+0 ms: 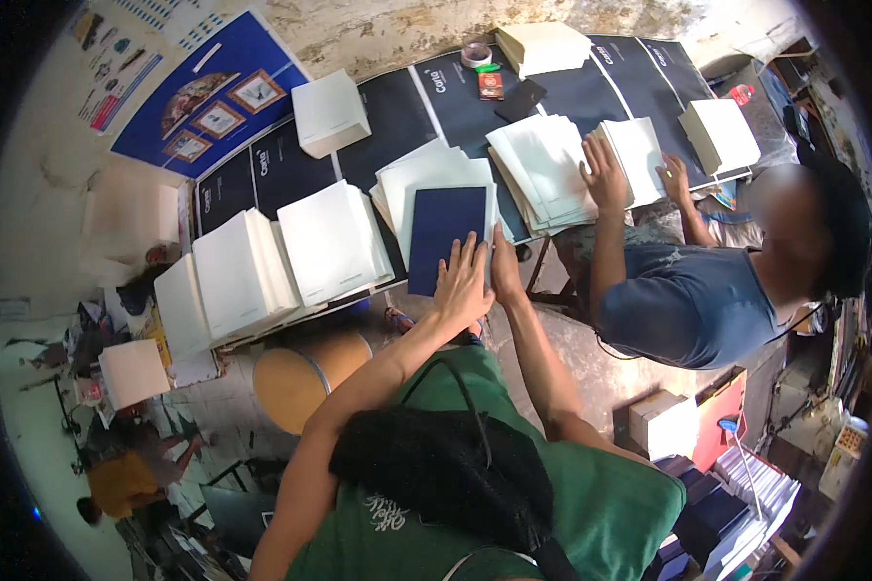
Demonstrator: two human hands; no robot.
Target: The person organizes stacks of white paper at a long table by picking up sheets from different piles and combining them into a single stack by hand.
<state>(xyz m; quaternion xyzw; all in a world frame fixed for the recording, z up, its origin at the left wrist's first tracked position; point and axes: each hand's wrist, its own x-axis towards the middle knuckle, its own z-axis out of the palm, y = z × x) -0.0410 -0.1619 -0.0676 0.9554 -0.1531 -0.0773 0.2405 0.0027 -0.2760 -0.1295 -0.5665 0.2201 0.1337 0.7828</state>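
Note:
A dark blue rectangular cover or board (448, 223) lies on a loose pile of white sheets (407, 182) at the table's near edge. My left hand (463, 279) rests flat on its lower right part, fingers stretched out. My right hand (504, 263) stands upright against the pile's right edge, fingers extended, thumb side toward the left hand. Neither hand is gripping anything. To the left, thick paper blocks (331, 237) and more stacks (237, 271) stand along the edge.
A co-worker in a blue shirt (683, 300) handles white sheets (635, 155) at right. Paper blocks (331, 111) (545, 46) (722, 136) and a tape roll (476, 55) lie on the dark-covered table (392, 111). A round brown drum (295, 382) stands below left.

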